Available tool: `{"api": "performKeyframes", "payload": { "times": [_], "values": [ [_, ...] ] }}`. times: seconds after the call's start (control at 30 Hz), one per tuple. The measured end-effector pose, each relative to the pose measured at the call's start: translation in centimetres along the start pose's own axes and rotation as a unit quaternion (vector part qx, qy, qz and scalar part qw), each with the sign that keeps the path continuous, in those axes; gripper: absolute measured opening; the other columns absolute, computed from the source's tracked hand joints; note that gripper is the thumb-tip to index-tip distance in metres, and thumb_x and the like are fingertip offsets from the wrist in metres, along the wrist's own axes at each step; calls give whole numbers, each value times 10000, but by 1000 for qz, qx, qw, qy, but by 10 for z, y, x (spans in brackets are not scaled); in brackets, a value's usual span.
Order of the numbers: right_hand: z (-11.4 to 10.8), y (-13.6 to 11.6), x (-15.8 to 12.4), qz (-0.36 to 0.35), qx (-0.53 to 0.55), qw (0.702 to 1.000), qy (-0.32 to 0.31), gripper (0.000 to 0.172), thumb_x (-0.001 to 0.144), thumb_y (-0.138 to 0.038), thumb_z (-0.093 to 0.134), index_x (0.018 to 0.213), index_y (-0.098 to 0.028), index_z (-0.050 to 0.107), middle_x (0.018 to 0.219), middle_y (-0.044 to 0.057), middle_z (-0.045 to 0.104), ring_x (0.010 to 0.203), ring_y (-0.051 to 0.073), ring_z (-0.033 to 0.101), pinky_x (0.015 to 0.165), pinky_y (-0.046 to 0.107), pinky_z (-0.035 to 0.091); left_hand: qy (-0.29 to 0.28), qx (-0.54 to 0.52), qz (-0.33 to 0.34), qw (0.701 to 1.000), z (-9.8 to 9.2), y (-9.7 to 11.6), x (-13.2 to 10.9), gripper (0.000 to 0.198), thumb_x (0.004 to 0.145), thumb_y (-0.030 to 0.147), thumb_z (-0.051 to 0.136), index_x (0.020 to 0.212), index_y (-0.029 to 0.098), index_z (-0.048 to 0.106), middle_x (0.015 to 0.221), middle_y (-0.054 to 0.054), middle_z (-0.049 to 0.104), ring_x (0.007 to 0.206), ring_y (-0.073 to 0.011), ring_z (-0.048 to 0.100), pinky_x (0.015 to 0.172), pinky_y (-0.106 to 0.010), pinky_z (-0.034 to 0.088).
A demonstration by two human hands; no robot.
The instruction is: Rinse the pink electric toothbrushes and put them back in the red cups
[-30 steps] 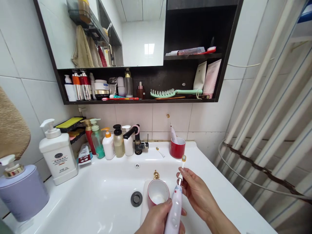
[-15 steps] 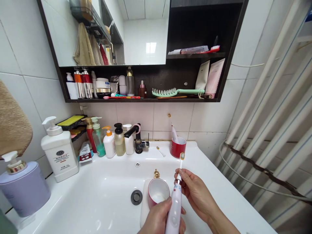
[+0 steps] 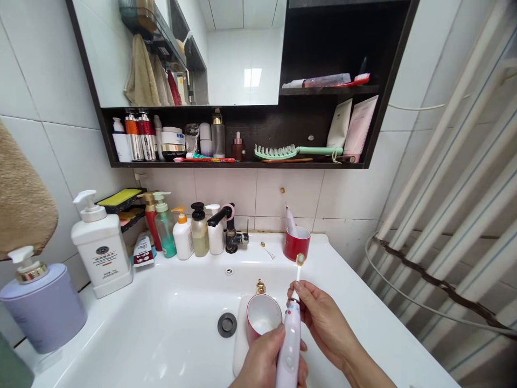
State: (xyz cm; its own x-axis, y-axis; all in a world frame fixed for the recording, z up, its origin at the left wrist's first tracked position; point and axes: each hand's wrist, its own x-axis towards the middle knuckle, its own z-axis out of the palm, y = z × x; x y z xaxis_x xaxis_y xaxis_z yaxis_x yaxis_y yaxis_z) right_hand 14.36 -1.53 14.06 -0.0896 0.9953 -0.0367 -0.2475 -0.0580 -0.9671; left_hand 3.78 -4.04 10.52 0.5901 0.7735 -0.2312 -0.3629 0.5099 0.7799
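- Tan towel (image 3: 24, 199): hanging well to the left of the black faucet (image 3: 231, 234).
- Lilac pump bottle (image 3: 44, 307): well left of the faucet and nearer the viewer.
- White square pump bottle (image 3: 103, 256): left of the faucet, its printed label facing out.
- Yellow sponge (image 3: 121, 198): on a black rack (image 3: 135, 218), left of the faucet.
- Pump bottles in a row left of the faucet: red with a gold top (image 3: 152, 221), green (image 3: 165, 234), white with an orange top (image 3: 183, 240), yellowish with a black top (image 3: 200, 235), and a plain white one (image 3: 215, 240) just beside the faucet.
- Sink drain (image 3: 226, 325): below the faucet, on the viewer's side.
- Red cup with a white inside (image 3: 263, 318): in the sink, to the right of and nearer than the faucet.
- Left hand (image 3: 264, 355): wrapped around an electric toothbrush handle (image 3: 289, 350), which points up and away, to the right of and nearer than the faucet.
- Loose brush head (image 3: 267, 250): lying on the sink's back ledge, just right of the faucet.
- Red tumbler (image 3: 297, 245): on that ledge, farther right of the faucet, with a pale handle (image 3: 290, 222) leaning in it.
- Right hand (image 3: 323, 318): pinching a white-stemmed brush head (image 3: 299, 267) at the handle's top, right of the faucet; whether it is fully seated cannot be told.
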Motion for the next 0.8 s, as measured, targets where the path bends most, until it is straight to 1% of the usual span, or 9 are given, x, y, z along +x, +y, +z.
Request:
{"api": "performKeyframes", "payload": {
  "times": [0.13,0.33,0.5,0.63,0.7,0.8],
  "values": [
    [2,3,-1,-3,-13,1000,-8,239,657,-387,417,569,-166,442,441,-52,394,393,58,358,386,193,280,-3,-5,6,1000,1,1,-1,418,582,534,352,675,137,443,404,23,442,332,-80,416,382,-196,239],
    [6,5,-2,1,-39,999,2,250,666,-406,389,569,-177,411,434,-60,394,373,54,358,348,183,261,5,3,26,1000,2,0,-1,440,561,559,359,672,139,431,419,27,440,318,-72,399,383,-200,247],
    [11,7,-3,15,-11,1000,-5,276,658,-438,372,563,-180,389,418,-68,338,327,50,299,282,175,214,12,6,29,1000,4,2,-3,470,556,591,334,680,145,418,405,35,428,315,-73,403,360,-189,239],
    [14,6,-5,23,21,999,-11,277,660,-436,365,573,-175,399,440,-66,332,332,43,286,280,168,213,18,5,31,999,7,4,-5,470,575,599,301,677,151,403,405,40,424,299,-62,388,339,-180,229],
    [15,6,-6,16,8,1000,1,277,666,-428,361,557,-176,396,431,-66,325,335,44,286,281,166,215,22,4,37,999,6,3,-4,467,590,593,286,681,149,402,404,36,430,293,-61,387,332,-177,226],
    [16,7,-5,-13,-31,999,25,278,676,-414,356,534,-178,389,413,-67,315,338,50,291,284,168,222,16,6,65,998,3,0,-1,462,611,573,282,706,139,408,391,30,436,277,-68,388,321,-177,221]
  ]
}}
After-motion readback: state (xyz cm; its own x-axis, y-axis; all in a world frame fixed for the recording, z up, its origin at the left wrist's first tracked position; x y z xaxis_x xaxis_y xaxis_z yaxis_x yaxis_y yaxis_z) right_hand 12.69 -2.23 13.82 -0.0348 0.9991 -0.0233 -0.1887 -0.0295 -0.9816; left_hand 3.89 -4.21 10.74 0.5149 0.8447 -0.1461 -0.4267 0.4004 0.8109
